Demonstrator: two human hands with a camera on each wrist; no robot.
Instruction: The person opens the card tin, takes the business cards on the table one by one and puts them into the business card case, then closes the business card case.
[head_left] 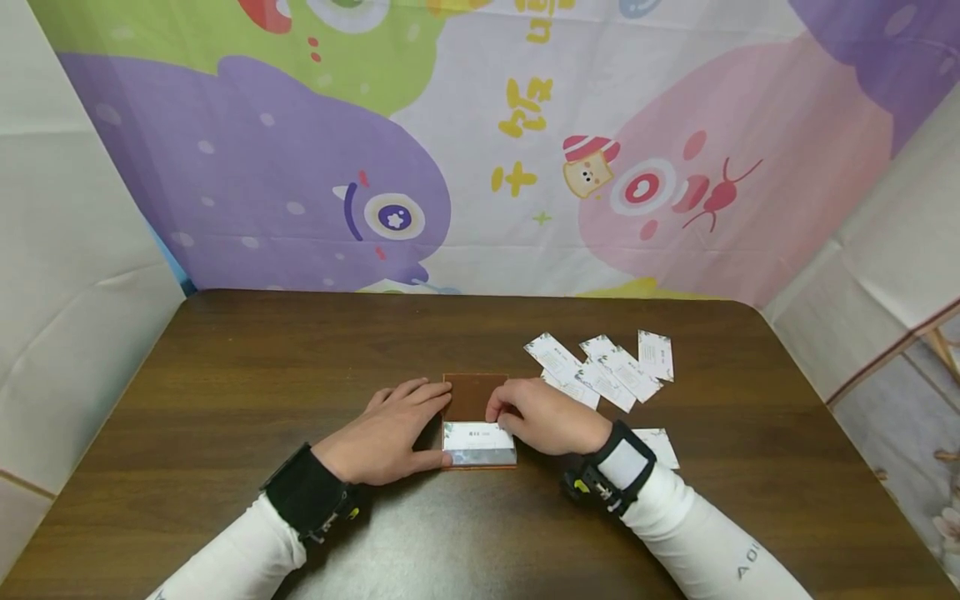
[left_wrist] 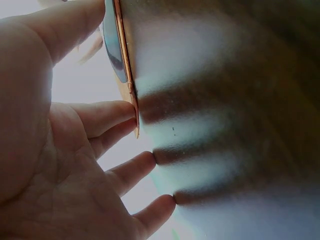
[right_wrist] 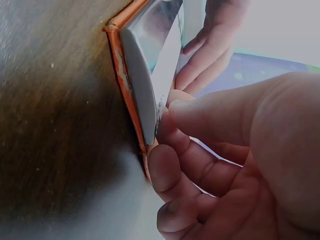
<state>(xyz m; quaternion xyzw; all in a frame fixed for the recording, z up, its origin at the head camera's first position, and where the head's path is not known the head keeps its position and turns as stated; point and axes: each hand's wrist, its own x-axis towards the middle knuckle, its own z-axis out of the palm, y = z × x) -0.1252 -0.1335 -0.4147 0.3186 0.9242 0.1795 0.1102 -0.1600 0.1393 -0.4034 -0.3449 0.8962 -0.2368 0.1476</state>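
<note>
A brown card case point(head_left: 474, 398) lies unfolded on the table, its metal tray point(head_left: 483, 457) on the near half. White printed cards point(head_left: 468, 435) sit in that tray. My left hand point(head_left: 401, 433) lies along the case's left side, fingers extended; its thumb is at the near left corner and a fingertip touches the lid edge, while other fingertips point(left_wrist: 165, 205) rest on the table. With thumb and forefinger my right hand point(head_left: 551, 415) pinches the white card point(right_wrist: 169, 72) at the tray's far right corner. Its other fingers are curled beside the orange-brown case edge point(right_wrist: 127, 95).
Several white printed cards point(head_left: 630, 373) lie scattered and overlapping at the back right of the brown table point(head_left: 315, 333). Another card point(head_left: 657, 446) lies partly hidden behind the right wrist. A cartoon-printed cloth point(head_left: 480, 242) hangs behind the table's far edge.
</note>
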